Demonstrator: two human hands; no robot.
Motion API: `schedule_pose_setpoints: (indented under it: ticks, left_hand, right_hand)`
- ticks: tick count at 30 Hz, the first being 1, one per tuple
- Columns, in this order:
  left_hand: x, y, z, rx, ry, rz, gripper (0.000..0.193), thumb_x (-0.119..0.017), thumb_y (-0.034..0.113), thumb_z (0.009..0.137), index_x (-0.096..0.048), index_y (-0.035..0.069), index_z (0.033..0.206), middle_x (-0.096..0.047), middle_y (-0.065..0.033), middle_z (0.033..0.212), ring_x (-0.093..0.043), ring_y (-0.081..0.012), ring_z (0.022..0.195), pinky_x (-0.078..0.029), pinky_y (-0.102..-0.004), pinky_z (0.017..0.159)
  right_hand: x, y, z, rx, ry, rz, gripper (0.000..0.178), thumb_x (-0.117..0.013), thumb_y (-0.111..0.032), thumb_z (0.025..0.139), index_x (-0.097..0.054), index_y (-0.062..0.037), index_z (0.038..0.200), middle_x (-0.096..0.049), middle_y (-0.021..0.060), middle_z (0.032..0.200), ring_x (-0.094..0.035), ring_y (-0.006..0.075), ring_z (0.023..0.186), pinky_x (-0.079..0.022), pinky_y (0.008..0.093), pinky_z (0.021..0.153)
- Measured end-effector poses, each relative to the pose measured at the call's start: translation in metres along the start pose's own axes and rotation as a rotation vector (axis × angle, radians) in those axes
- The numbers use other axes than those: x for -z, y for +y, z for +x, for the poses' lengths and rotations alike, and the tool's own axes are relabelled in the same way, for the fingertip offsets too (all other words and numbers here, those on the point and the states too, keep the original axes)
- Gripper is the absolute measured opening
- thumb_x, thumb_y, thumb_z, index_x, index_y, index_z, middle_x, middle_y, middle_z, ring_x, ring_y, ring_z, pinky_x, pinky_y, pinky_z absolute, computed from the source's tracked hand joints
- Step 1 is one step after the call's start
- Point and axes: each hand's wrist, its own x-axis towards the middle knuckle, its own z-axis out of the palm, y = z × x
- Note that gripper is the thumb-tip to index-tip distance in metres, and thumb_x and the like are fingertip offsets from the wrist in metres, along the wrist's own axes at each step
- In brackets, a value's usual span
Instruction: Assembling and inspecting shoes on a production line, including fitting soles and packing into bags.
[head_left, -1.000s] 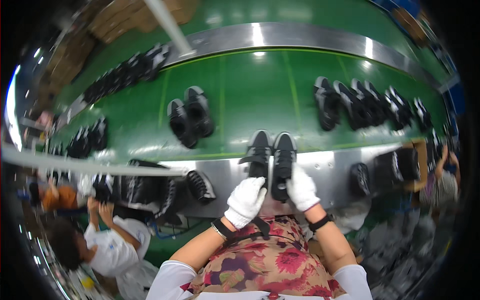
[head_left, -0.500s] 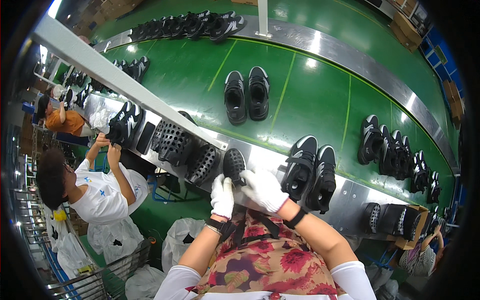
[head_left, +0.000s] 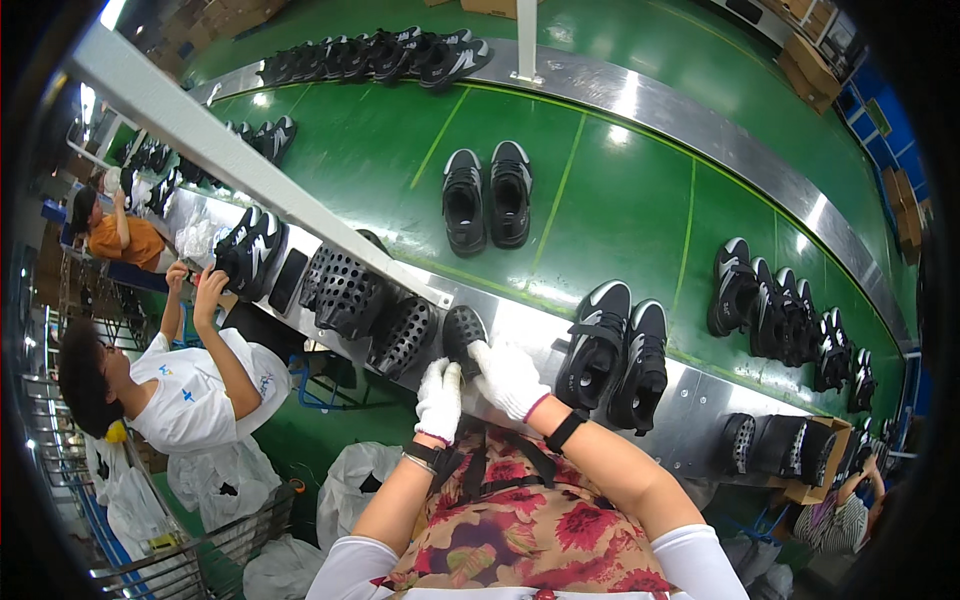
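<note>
A black perforated plastic shoe insert (head_left: 463, 326) lies on the metal ledge in front of me, toe pointing away. My left hand (head_left: 438, 403), in a white knit glove, has its fingers curled at the near end of the insert. From the right, my gloved right hand (head_left: 508, 382) presses bent fingers against the insert's side. The gloves hide the insert's near end. Just right of my hands stand a black sneaker (head_left: 597, 340) with a grey-white toe and its mate (head_left: 640, 365). More perforated inserts, one here (head_left: 404, 338), are bunched to the left.
A pair of sneakers (head_left: 487, 197) stands on the green conveyor belt (head_left: 620, 200); more shoes (head_left: 735, 287) line its right. A white metal bar (head_left: 270, 175) slants overhead from the left. A co-worker (head_left: 190, 375) handles sneakers at left. A cardboard box (head_left: 828, 460) sits right, plastic bags (head_left: 355, 485) below.
My right hand has drawn left, closer against the insert. My left hand stays beside it. The whole view has shifted slightly. The co-worker's hands at left have moved apart.
</note>
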Motion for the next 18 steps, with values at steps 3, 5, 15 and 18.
schedule_pose_setpoints:
  ticks: [3,5,15,18]
  left_hand:
    - [0.001,0.003,0.0,-0.017,0.014,0.002,0.038,-0.055,0.032,0.098,-0.062,0.001,0.119,-0.063,-0.0224,0.12,-0.058,-0.0399,0.111,-0.046,-0.0459,0.098]
    - [0.002,0.015,-0.008,-0.096,0.09,0.142,0.036,-0.057,0.03,0.098,-0.063,0.001,0.119,-0.064,-0.0189,0.115,-0.06,-0.0318,0.105,-0.048,-0.0411,0.094]
    - [0.029,0.143,-0.041,0.104,-0.205,-0.708,0.032,-0.067,0.017,0.093,-0.06,-0.002,0.118,-0.063,-0.0054,0.101,-0.059,-0.0113,0.09,-0.052,-0.0281,0.079]
    - [0.007,0.165,-0.057,0.112,-0.198,-0.775,0.04,-0.066,0.021,0.094,-0.056,-0.004,0.124,-0.062,-0.0095,0.108,-0.061,-0.0155,0.093,-0.053,-0.0296,0.083]
  right_hand:
    - [-0.006,0.003,0.001,-0.024,-0.006,0.003,0.031,-0.065,-0.012,0.079,-0.057,-0.0085,0.109,-0.059,0.0198,0.094,-0.062,0.04,0.087,-0.052,0.0494,0.073]
    - [-0.006,0.007,-0.005,-0.02,0.009,0.003,0.028,-0.064,-0.011,0.079,-0.058,-0.0085,0.106,-0.059,0.0198,0.094,-0.062,0.0398,0.087,-0.052,0.0493,0.072]
    - [0.108,-0.013,-0.081,-0.068,-0.107,0.628,0.053,-0.072,-0.034,0.085,-0.054,-0.0053,0.126,-0.058,0.0214,0.114,-0.062,0.0383,0.104,-0.051,0.0439,0.088]
    - [0.108,-0.018,-0.092,-0.103,0.19,0.398,0.066,-0.069,-0.042,0.088,-0.049,-0.0029,0.137,-0.058,0.0236,0.125,-0.063,0.0388,0.109,-0.051,0.0433,0.093]
